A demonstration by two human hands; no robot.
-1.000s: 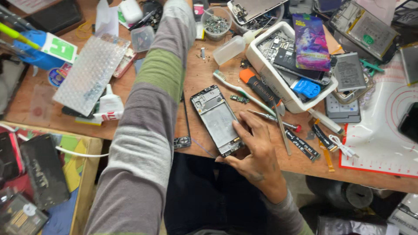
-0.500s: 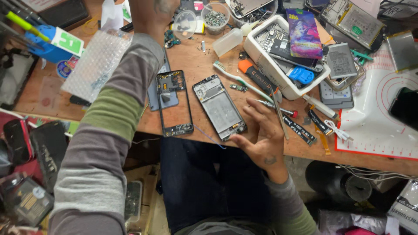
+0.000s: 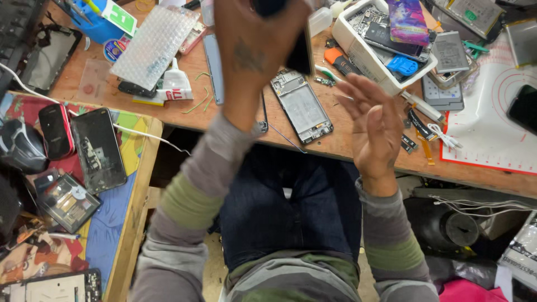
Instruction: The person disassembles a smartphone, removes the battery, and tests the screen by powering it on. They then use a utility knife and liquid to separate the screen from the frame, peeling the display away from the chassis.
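My left hand (image 3: 254, 50) is raised above the wooden bench (image 3: 184, 114), back toward the camera, and grips a black flat phone part (image 3: 302, 55) that is mostly hidden behind it. Beside it my right hand (image 3: 372, 120) hovers with the palm up, fingers spread and nothing in it. Between and below the two hands an opened phone body (image 3: 302, 106) lies face up near the bench's front edge, its inner frame showing. A thin metal strip (image 3: 213, 67) lies to its left.
A white tray (image 3: 358, 47) of phones and parts stands at the back right, with a white and red work mat (image 3: 492, 123) beyond it. Bubble wrap (image 3: 154, 45), a blue tool cup (image 3: 103, 25) and a glue tube (image 3: 176, 86) lie left. A lower side table (image 3: 131, 190) holds a dark phone (image 3: 98, 148).
My left arm has pulled back from the far end of the bench and now holds a dark part up. My right hand has lifted off the opened phone and opened.
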